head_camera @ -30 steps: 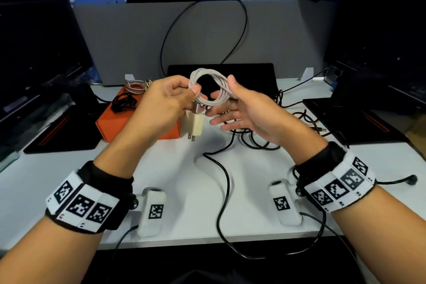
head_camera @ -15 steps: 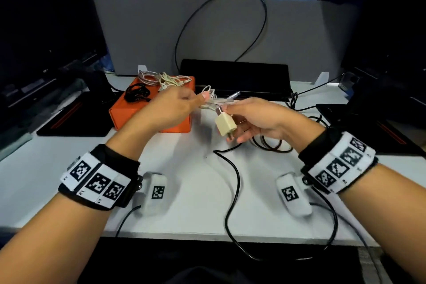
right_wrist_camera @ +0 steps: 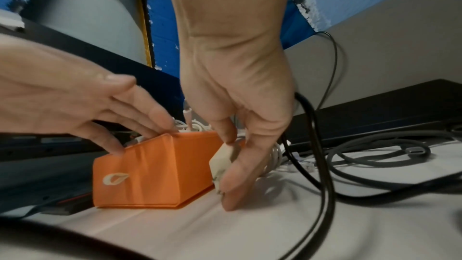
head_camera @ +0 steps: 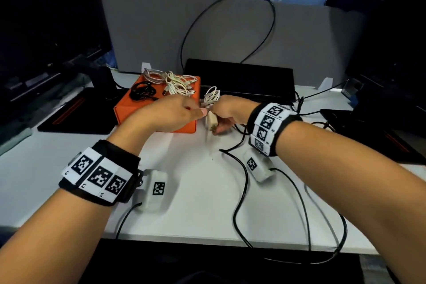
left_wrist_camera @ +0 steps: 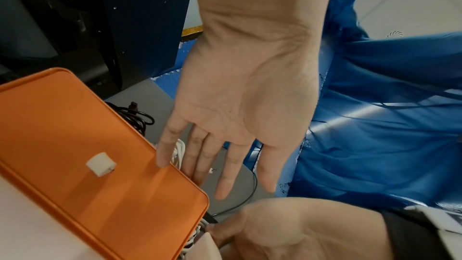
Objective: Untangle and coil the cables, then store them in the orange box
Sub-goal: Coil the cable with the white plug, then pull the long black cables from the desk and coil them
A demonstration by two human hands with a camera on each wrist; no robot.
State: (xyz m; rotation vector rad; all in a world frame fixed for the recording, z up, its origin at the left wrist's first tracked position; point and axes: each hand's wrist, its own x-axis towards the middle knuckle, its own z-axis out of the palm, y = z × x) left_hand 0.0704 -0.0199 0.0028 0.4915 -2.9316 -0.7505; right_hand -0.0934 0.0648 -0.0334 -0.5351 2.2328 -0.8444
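Observation:
The orange box [head_camera: 147, 115] stands at the back left of the white desk and holds a black coil [head_camera: 141, 93], a braided cable [head_camera: 152, 76] and white cables [head_camera: 179, 86]. My right hand [head_camera: 219, 122] grips the white charger plug [head_camera: 211, 121] with its coiled white cable [head_camera: 212, 98], just off the box's right corner. In the right wrist view the plug [right_wrist_camera: 218, 161] sits between thumb and fingers close above the desk. My left hand [left_wrist_camera: 220, 165] has straight fingers [right_wrist_camera: 150, 124] resting on the box's rim [right_wrist_camera: 170, 135] and holds nothing.
A long black cable [head_camera: 242, 187] runs across the desk to the front edge. More dark cables [right_wrist_camera: 375, 157] lie tangled to the right. A flat black device [head_camera: 239, 78] sits behind the box, before a grey partition [head_camera: 230, 37]. Dark equipment flanks both sides.
Both hands dropped from mid-air toward the box's right corner. My left hand let go of the white coil and spread over the rim. The right hand now holds coil and plug alone.

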